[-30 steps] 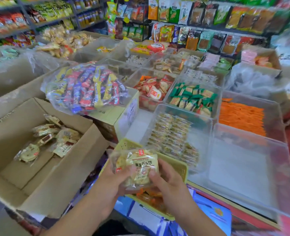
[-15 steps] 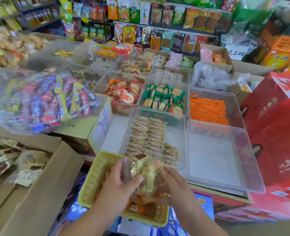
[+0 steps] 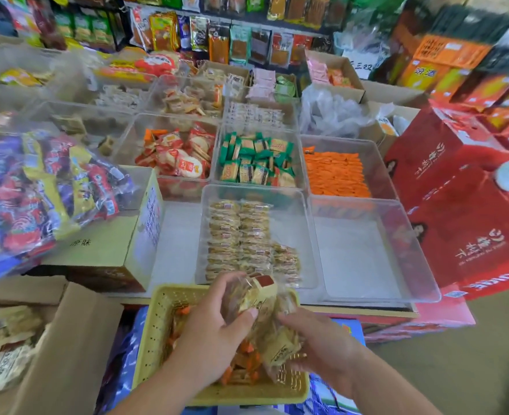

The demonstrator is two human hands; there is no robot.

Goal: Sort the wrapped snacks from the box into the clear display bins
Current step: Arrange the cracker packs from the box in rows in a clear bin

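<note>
now both hands (image 3: 214, 336) pinch snack packets (image 3: 262, 298).

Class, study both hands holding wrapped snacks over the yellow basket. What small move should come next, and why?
The left hand and right hand grip the wrapped snacks; probably carry them forward into the clear bin just ahead, which holds matching tan packs with room on its right.

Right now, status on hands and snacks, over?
Left hand, right hand both gripping snack packs above yellow basket. Biscuit bin ahead, part-filled. Nothing between.
</note>
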